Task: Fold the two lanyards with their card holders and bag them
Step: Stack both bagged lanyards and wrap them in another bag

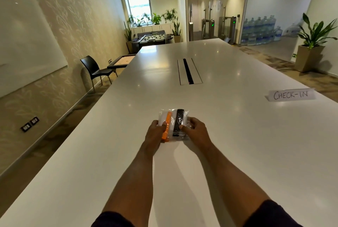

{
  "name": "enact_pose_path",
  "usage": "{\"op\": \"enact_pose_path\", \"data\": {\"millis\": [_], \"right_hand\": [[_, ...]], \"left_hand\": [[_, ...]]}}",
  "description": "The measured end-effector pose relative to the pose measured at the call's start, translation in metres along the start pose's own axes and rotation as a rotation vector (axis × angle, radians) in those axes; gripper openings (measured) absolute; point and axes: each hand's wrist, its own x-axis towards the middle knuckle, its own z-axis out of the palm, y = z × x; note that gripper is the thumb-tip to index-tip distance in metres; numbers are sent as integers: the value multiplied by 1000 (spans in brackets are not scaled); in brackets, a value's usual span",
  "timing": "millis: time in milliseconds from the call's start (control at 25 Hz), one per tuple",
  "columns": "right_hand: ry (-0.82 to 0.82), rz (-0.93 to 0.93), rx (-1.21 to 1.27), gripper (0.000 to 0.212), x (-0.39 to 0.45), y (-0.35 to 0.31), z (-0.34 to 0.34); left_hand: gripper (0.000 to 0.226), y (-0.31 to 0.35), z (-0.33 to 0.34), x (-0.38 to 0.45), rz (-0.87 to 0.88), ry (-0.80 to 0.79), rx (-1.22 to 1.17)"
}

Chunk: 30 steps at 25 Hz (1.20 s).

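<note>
Clear bag w/ orange, black lanyards

Office: conf table, whiteboard

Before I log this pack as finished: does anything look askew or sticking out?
The orange lanyard appears to reach past the near edge of the clear bag, by the left hand. The black lanyard looks inside; the right hand pinches the bag.

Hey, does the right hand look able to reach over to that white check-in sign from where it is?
Probably yes: the white table between the right hand and the white paper CHECK-IN sign shows nothing in the way, but that hand now holds the clear plastic bag.
</note>
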Motion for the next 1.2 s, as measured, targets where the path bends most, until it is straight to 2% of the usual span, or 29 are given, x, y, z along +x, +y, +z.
{"op": "enact_pose_path", "data": {"millis": [200,360,440,600,720,840,1040,1200], "right_hand": [[-19,62,241,39,-45,-18,-16],[-47,108,372,39,-65,-15,-49],[-35,83,339,39,-67,-16,-72],[-49,89,316,36,-67,-4,-141],[-65,150,416,42,-70,12,-175],[-50,126,362,43,-79,17,-183],[55,103,313,42,-103,8,-177],[73,123,351,41,-108,2,-177]], "left_hand": [[19,-3,14,-50,-38,50,0],[12,-5,48,-84,-11,206,-10],[11,-3,72,-97,8,257,-59],[16,-11,134,-117,44,259,-106],[25,-17,166,-128,55,269,-1],[29,-23,173,-134,86,283,96],[35,-36,169,-132,217,322,459],[29,-39,171,-126,243,275,505]]}}
